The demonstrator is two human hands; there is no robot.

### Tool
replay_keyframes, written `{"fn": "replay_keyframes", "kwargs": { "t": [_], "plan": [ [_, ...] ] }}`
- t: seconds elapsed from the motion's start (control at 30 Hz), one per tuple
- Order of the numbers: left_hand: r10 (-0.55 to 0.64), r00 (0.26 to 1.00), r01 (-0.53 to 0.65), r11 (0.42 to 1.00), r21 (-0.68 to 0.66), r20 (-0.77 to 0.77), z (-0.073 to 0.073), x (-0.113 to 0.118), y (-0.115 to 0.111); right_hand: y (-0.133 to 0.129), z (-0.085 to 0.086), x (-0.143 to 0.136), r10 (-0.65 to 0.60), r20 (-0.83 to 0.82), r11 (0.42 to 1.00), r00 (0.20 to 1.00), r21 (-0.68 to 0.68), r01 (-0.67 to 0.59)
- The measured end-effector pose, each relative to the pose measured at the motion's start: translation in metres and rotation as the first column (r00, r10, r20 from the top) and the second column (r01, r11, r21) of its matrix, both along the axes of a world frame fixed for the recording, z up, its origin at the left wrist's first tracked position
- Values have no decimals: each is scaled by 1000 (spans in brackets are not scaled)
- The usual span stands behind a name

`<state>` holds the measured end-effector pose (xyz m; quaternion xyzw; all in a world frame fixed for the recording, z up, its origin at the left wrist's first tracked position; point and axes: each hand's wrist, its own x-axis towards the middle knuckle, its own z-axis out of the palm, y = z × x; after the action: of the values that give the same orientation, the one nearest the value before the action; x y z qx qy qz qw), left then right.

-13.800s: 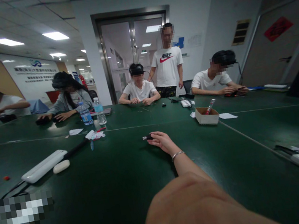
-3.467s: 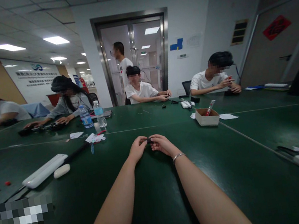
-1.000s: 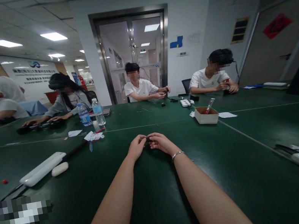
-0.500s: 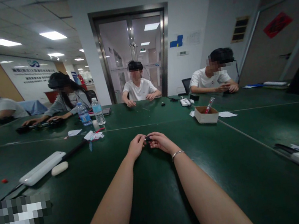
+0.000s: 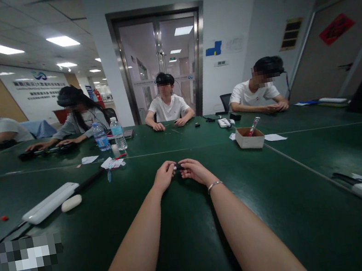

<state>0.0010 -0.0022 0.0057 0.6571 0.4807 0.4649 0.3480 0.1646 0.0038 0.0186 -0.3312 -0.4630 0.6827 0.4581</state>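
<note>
Over the green table (image 5: 190, 227), both my hands meet at a small black object with a silvery end (image 5: 178, 167), which resembles a USB stick. My left hand (image 5: 165, 177) pinches at its silvery end with thumb and forefinger. The black part is gripped from the other side by my right hand (image 5: 195, 171), whose wrist wears a bracelet (image 5: 215, 185). Fingers cover much of the object, so its exact kind is hard to make out.
To the left lie a white power strip (image 5: 51, 203) and a whitish oval object (image 5: 71, 203). Beyond them stand two water bottles (image 5: 118, 135) near paper scraps (image 5: 113, 163). An open box (image 5: 250, 138) sits ahead right. Several people wearing headsets sit across the table.
More of the silvery end shows between my hands now. My hands have barely moved. The person opposite has lowered a hand to the table.
</note>
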Motion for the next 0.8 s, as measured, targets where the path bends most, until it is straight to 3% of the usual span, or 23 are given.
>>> {"fn": "replay_keyframes", "kwargs": {
  "t": [0.17,0.4,0.6,0.8],
  "plan": [
    [-13,1000,13,1000,1,-5,3,0,-3,0,0,0,-1,4,1000,1000,2,1],
    [-41,989,44,999,-15,141,-1,1,4,-1,1,0,10,16,1000,1000,1,-10],
    [-26,988,27,1000,-4,154,-1,1,3,0,1,0,18,52,1000,999,18,-19],
    [87,994,-91,994,57,69,-10,-1,6,-4,-7,-10,-101,246,980,964,193,54]
  ]
}}
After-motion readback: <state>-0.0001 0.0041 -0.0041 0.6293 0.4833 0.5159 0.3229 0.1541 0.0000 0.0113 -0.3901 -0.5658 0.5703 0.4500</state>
